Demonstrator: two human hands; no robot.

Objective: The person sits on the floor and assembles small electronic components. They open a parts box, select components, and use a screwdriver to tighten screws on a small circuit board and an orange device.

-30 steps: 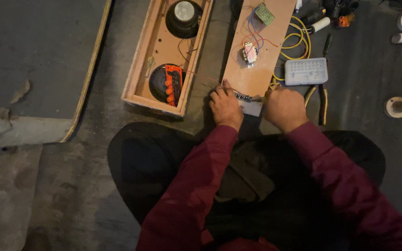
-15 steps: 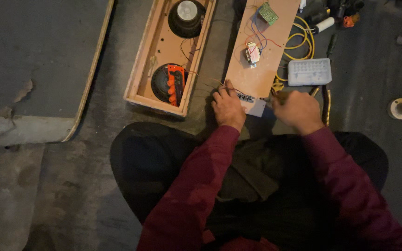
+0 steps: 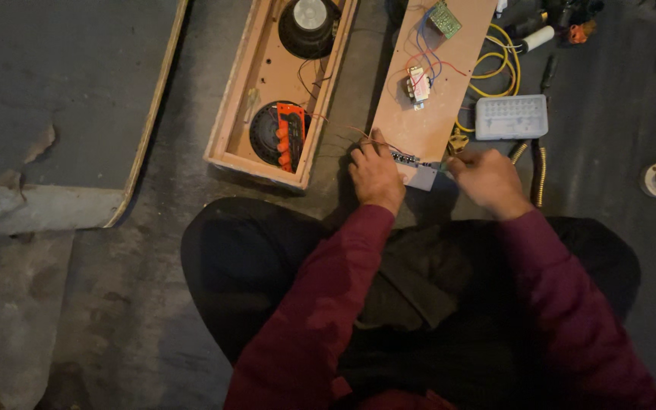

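Left hand (image 3: 377, 176) is pinning the small grey module (image 3: 417, 173) at the wooden panel's (image 3: 438, 91) 6 o'clock end; right hand (image 3: 489, 181) is pinching its edge. Likely light and fragile; grip the edges.

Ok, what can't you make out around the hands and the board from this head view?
- What the right hand grips: its own fingers hide it.
- The small grey part at the board end: dark and too small for detail; the left hand covers its near side.
- The board's far end and the top speaker in the wooden box: cut off by the top edge.
- Wire ends: too thin to trace.
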